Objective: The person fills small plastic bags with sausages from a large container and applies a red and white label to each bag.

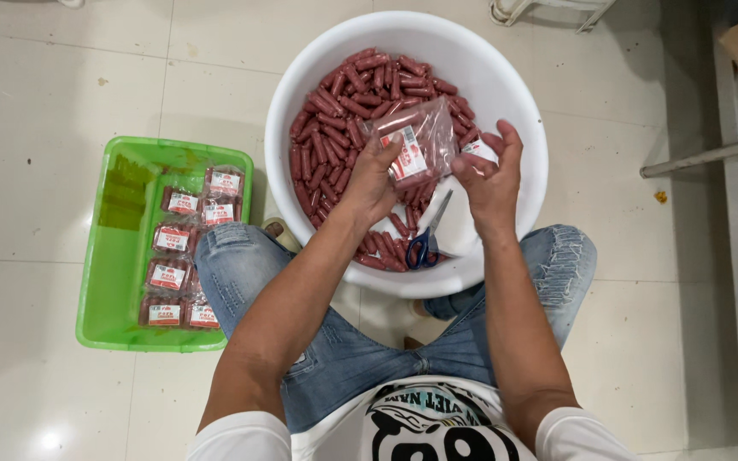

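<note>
Over a big white basin (516,102) of small red sausages (343,111), both my hands hold one clear plastic bag (420,141) with a red-and-white label and a few sausages inside. My left hand (371,179) grips the bag's left side. At the bag's right edge, my right hand (490,175) pinches it with the fingers curled. Blue-handled scissors (427,239) lie in the basin just below my hands, on its bare white bottom.
A green plastic crate (117,256) on the tiled floor at my left holds several filled, labelled bags (183,248). My knees in jeans flank the basin. A metal table leg and rail (711,154) stand at the right.
</note>
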